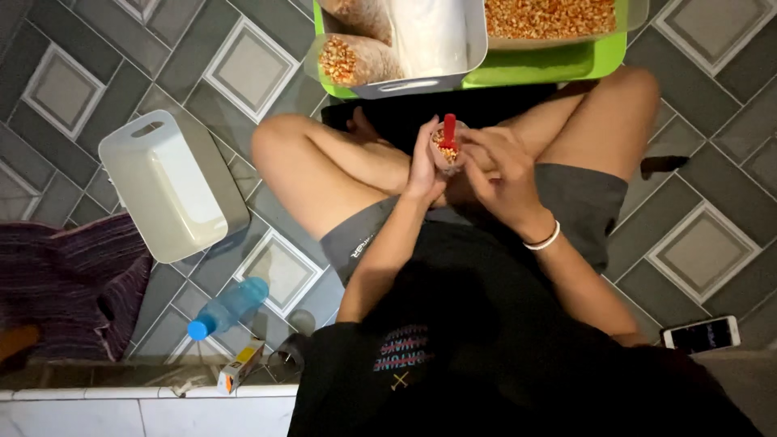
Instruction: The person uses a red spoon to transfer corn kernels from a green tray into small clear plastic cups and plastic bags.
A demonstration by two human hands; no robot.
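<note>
grey geometric floor tiles [712, 251], a green tray [558, 65] of orange-yellow kernels [550, 16], a white tub [166, 186], a blue bottle [227, 307], a red scoop [448, 129].

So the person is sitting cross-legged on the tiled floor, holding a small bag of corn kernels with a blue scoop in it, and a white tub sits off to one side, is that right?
Not quite: the scoop is red, not blue. The head view shows it standing in the small bag of corn kernels, held between the left hand and right hand. The rest holds: the person sits cross-legged on the tiled floor, and a white tub sits off to one side.
</note>
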